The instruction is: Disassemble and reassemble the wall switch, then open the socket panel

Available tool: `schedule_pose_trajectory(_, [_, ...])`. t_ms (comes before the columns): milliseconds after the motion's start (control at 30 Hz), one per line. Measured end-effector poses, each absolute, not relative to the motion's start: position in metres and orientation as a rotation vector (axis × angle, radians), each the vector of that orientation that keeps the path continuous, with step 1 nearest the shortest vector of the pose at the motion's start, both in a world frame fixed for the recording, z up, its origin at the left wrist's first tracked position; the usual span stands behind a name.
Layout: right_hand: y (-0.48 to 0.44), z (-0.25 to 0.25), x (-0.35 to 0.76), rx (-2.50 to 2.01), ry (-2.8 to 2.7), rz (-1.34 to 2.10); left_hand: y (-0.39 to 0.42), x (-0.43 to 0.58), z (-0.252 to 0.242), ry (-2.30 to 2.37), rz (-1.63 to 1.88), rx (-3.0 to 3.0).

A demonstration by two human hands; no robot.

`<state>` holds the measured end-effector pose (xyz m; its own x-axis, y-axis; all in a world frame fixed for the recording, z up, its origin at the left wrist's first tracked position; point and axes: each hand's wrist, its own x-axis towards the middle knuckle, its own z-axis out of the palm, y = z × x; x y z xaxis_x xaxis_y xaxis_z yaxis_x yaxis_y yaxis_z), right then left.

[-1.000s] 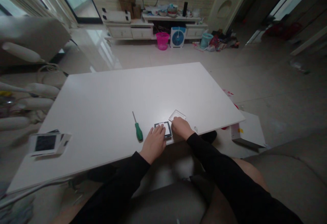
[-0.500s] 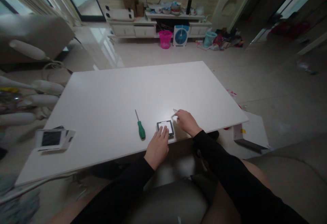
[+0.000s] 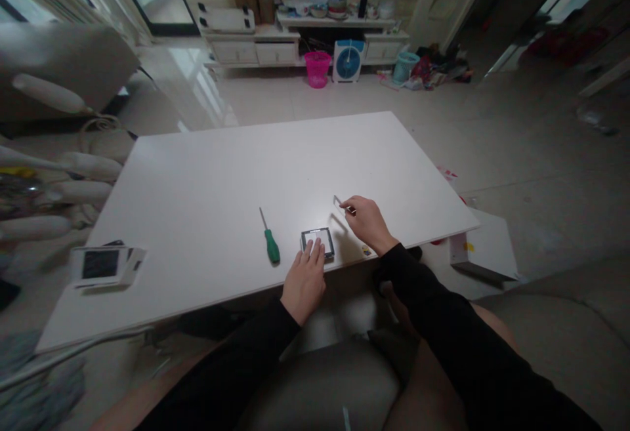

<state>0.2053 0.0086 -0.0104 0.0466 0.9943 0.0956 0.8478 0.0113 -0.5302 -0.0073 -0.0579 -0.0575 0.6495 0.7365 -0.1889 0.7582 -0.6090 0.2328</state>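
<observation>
My left hand [image 3: 306, 281] lies with its fingers stretched out on a small square panel [image 3: 325, 243] with a dark rim and a pale middle, near the front edge of the white table. Part of the panel is hidden under those fingers. To its right, my right hand [image 3: 368, 222] is raised a little over the table, pinching a thin, pale, frame-like piece [image 3: 336, 201]. A few tiny yellowish and dark bits [image 3: 366, 250] lie beneath the right wrist. Left of the panel rests a screwdriver [image 3: 272, 246] with a green handle, its shaft pointing away from me.
White frame-like plates [image 3: 101, 266] with a dark window lie at the table's left end. The white table [image 3: 221, 175] fills the middle of the view. A white box [image 3: 485, 246] stands on the floor at right. Beyond are a pink basket [image 3: 317, 69] and a blue fan [image 3: 348, 62].
My right hand has lifted up and slightly right with the thin piece, uncovering the tiny bits on the table. My left hand stays on the panel.
</observation>
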Motion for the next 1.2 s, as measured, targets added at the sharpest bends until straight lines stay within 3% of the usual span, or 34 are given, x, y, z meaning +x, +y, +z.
schedule_pose_trajectory(600, [0.016, -0.012, 0.210, -1.452, -0.870, 0.855, -0.063, -0.011, -0.067, 1.184, -0.163, 2.567])
schedule_pose_trajectory(733, [0.013, -0.012, 0.207, -1.368, -0.788, 0.990, -0.037, -0.024, -0.061, 1.166, 0.116, 2.254])
schedule_pose_trajectory(900, [0.007, -0.016, 0.195, -1.291, -0.752, 1.140, 0.007, -0.040, -0.043, 1.188, 0.652, 1.386])
schedule_pose_trajectory(1033, [0.001, -0.022, 0.181, -1.264, -0.785, 1.262, 0.015, -0.039, -0.027, 1.072, 0.779, 0.956])
schedule_pose_trajectory(1200, [-0.001, -0.027, 0.171, -1.285, -0.848, 1.327, 0.011, -0.036, -0.025, 1.115, 0.915, 0.897])
